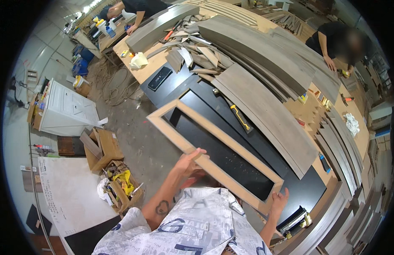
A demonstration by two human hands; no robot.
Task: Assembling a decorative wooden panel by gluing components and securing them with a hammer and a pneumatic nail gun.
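A rectangular light wooden frame [231, 144] lies tilted over a black panel [214, 140] on the workbench. My left hand [190, 161] grips the frame's long near rail around its middle. My right hand [280, 199] holds the frame's near right corner. Both forearms come up from the lower edge, over a patterned white shirt. The frame's far corner points toward the bench's left edge.
Long curved grey boards [265, 114] and offcuts cover the bench beyond the frame. A yellow-handled tool [240, 117] lies on the black panel. One person [339, 42] works at the far right, another [135, 8] at the far end. Wooden boxes [103, 146] and a white cabinet [67, 110] stand on the floor at left.
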